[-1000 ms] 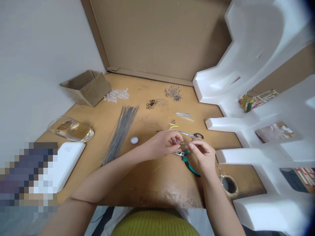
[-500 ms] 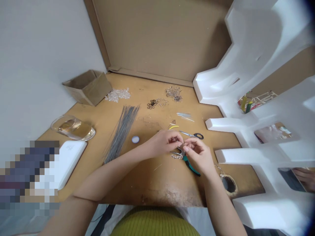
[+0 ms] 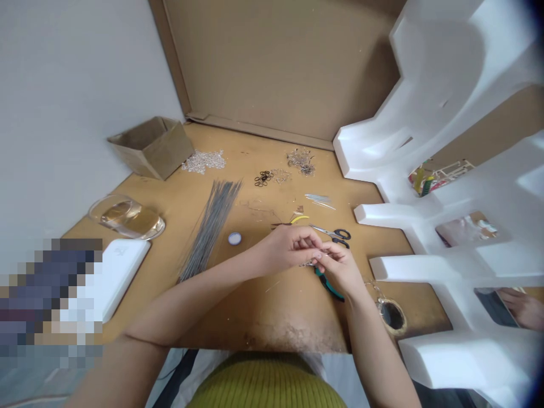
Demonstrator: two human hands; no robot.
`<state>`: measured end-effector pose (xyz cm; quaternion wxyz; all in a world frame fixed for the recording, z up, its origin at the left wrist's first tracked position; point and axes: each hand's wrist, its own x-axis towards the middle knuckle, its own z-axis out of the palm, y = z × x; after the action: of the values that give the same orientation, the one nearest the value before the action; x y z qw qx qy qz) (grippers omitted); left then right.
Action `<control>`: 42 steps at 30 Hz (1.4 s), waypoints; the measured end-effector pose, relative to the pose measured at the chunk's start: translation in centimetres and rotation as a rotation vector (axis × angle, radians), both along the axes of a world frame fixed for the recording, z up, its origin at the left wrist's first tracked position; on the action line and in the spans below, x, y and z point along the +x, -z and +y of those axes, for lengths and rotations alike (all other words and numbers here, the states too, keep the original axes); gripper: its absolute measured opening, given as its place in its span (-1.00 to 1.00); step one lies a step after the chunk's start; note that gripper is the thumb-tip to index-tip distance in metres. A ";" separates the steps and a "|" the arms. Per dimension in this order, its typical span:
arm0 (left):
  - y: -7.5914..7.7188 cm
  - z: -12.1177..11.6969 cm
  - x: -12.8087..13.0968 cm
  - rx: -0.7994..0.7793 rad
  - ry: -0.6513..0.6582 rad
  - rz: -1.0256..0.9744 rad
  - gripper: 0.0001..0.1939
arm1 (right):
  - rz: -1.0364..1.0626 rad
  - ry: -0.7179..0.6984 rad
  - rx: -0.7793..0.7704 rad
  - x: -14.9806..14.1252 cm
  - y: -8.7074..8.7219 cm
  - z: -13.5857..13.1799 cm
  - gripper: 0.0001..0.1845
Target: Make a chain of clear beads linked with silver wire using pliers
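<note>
My left hand (image 3: 293,248) and my right hand (image 3: 340,267) meet over the table, fingers closed and fingertips pinched together. Between and just below the fingertips shows a short strand of clear beads (image 3: 306,263), mostly covered by the fingers. Under my right hand lie green-handled pliers (image 3: 329,285), their jaws hidden. Scissors (image 3: 339,233) with black handles rest just beyond my right hand. A yellow-handled tool (image 3: 300,219) sits behind my left hand, partly hidden by it.
A bundle of grey wires (image 3: 212,226) lies left of my hands, near a small round white-and-blue lid (image 3: 234,238). Farther back are clear beads (image 3: 204,161), black rings (image 3: 263,179) and short pins (image 3: 320,200). A cardboard box (image 3: 155,150), glass cup (image 3: 127,218) and white foam (image 3: 408,269) stand around.
My right hand has shifted slightly left and up, closer to my left hand. The fingertips now overlap and cover more of the beads and the pliers' jaws.
</note>
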<state>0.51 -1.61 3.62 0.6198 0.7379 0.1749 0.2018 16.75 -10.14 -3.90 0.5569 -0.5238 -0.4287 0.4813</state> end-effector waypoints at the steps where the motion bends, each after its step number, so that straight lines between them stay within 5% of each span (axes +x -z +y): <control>1: -0.1 0.0 0.0 0.003 0.000 0.001 -0.90 | 0.001 0.000 0.000 0.0 0.1 0.0 -0.85; 24: 1.2 1.1 0.3 -0.102 -0.031 -0.027 -0.88 | -0.023 -0.032 0.020 0.2 -0.5 -0.3 -0.74; 36: 1.4 1.2 0.4 0.182 -0.043 0.151 -0.85 | -0.136 -0.032 -0.033 -0.1 -1.1 -0.5 -0.71; 39: 1.6 1.4 0.3 0.223 -0.053 0.153 -0.85 | -0.289 -0.025 -0.032 0.0 -1.4 -0.7 -0.71; 42: 2.0 1.8 0.3 0.175 -0.097 0.140 -0.84 | -0.720 0.076 0.002 0.4 -1.4 -1.8 -0.67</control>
<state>0.84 0.17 1.62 0.5288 0.7922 0.2349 0.1942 17.16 -11.96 -2.51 0.3884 -0.6746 -0.5781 0.2445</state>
